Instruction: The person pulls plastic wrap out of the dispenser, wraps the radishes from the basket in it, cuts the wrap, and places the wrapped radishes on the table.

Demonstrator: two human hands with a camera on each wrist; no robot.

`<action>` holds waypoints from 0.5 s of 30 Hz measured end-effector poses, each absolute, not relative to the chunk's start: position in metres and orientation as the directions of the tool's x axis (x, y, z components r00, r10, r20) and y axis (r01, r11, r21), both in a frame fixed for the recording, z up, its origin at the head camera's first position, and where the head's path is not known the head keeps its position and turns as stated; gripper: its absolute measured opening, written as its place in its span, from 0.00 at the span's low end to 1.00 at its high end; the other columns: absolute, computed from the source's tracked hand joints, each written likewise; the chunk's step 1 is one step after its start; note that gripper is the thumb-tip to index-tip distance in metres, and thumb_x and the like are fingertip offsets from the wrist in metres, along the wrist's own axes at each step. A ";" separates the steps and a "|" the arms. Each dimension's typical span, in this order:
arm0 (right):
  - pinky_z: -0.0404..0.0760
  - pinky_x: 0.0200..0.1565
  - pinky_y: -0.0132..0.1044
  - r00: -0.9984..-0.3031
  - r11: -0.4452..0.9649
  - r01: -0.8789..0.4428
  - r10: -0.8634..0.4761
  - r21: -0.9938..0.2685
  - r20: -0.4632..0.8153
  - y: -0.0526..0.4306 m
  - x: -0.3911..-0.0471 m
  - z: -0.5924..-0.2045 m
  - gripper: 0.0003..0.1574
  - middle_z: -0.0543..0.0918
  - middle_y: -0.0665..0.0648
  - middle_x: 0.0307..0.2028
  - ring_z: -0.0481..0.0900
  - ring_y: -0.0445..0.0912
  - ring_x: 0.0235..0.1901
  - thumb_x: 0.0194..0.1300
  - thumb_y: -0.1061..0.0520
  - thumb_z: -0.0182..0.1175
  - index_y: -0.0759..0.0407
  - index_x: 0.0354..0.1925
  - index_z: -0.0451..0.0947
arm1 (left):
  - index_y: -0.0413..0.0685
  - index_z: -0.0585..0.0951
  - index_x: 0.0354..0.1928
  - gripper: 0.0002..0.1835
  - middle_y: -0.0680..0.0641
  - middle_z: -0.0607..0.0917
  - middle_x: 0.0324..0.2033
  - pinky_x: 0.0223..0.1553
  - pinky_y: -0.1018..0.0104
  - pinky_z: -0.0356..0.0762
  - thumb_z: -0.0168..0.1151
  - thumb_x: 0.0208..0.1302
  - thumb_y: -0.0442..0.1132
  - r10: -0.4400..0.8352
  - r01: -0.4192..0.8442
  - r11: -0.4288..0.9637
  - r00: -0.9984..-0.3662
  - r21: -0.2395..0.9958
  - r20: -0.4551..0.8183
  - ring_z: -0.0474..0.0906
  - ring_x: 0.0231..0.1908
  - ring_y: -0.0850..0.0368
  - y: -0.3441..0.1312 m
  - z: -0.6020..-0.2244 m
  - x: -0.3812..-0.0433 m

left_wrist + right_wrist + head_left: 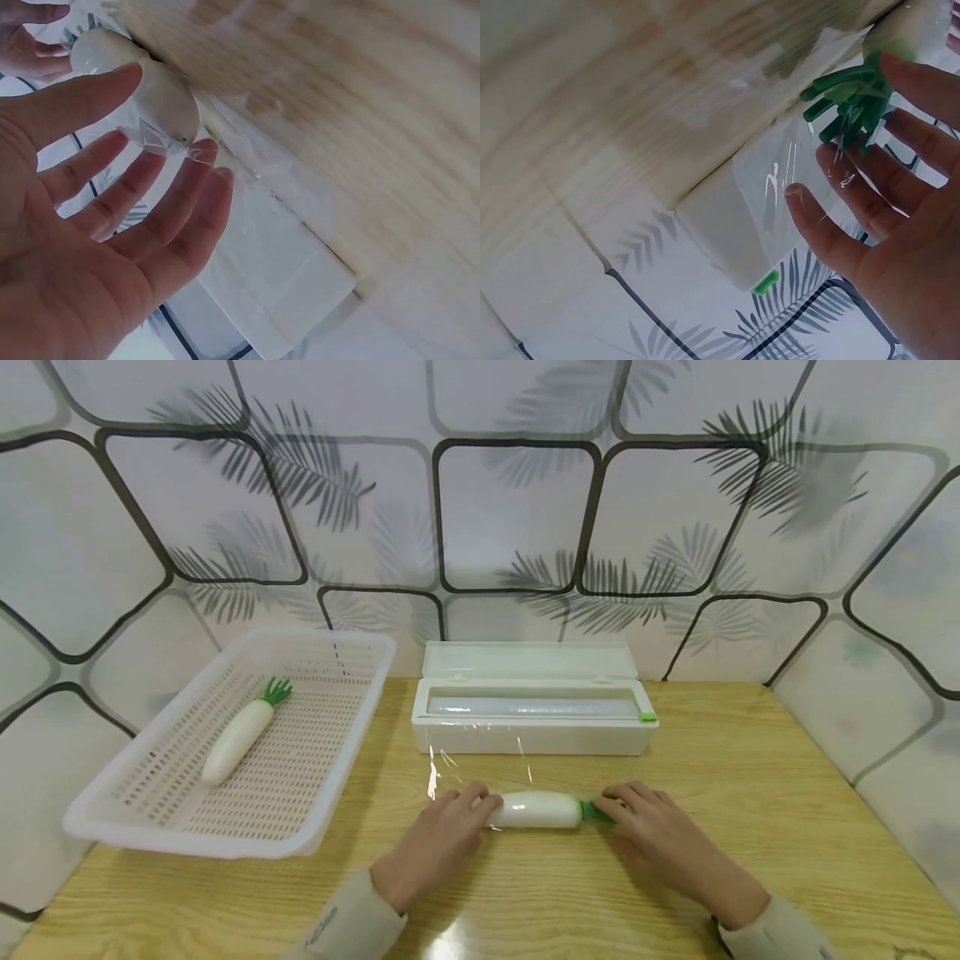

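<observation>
A white radish point(542, 810) with green leaves point(853, 101) lies sideways on the table in front of me, covered by clear plastic wrap point(781, 176). The wrap stretches back toward a white wrap dispenser box point(534, 739). My left hand point(448, 831) holds the radish's rounded end, thumb on one side and curved fingers on the other, with crinkled film at the fingertips. At the leafy end my right hand point(660, 835) holds the leaves between thumb and fingers, and film lies against its fingertips.
On the left stands a white perforated basket point(345, 760) with a second white radish point(238, 743) in it. The dispenser's clear lid point(529, 660) is raised, showing the roll point(532, 707) and a green slider point(647, 717). A patterned wall covering point(517, 518) rises behind the wooden table point(757, 760).
</observation>
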State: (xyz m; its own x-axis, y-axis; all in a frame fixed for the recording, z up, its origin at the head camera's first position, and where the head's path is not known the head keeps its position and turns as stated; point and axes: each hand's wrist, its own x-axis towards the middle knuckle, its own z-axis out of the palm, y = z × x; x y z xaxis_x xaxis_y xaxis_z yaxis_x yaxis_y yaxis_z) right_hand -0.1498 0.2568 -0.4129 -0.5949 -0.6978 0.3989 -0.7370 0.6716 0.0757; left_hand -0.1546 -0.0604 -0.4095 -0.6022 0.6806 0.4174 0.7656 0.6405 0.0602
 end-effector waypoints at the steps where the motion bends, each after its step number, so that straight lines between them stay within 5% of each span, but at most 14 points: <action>1: 0.83 0.35 0.48 -0.596 0.669 -0.741 -0.697 0.061 0.399 0.257 -0.151 -0.413 0.38 0.81 0.60 0.47 0.79 0.54 0.44 0.41 0.65 0.83 0.64 0.53 0.80 | 0.42 0.80 0.52 0.25 0.44 0.82 0.45 0.37 0.64 0.83 0.76 0.51 0.28 0.684 0.768 0.638 -0.602 0.062 0.411 0.81 0.35 0.51 -0.061 -0.409 -0.156; 8: 0.84 0.41 0.47 -0.603 0.617 -0.781 -0.703 -0.097 0.378 0.261 -0.164 -0.413 0.37 0.80 0.59 0.48 0.78 0.53 0.45 0.42 0.71 0.80 0.64 0.53 0.80 | 0.41 0.79 0.54 0.23 0.45 0.81 0.46 0.32 0.70 0.80 0.71 0.54 0.27 0.718 0.781 0.622 -0.597 0.053 0.359 0.79 0.32 0.54 -0.066 -0.406 -0.164; 15: 0.83 0.42 0.47 -0.580 0.581 -0.805 -0.726 -0.121 0.369 0.266 -0.174 -0.414 0.32 0.80 0.57 0.46 0.77 0.53 0.46 0.45 0.73 0.77 0.65 0.52 0.81 | 0.42 0.78 0.53 0.24 0.46 0.81 0.46 0.25 0.72 0.78 0.70 0.55 0.23 0.735 0.802 0.595 -0.567 0.046 0.373 0.81 0.32 0.52 -0.068 -0.407 -0.171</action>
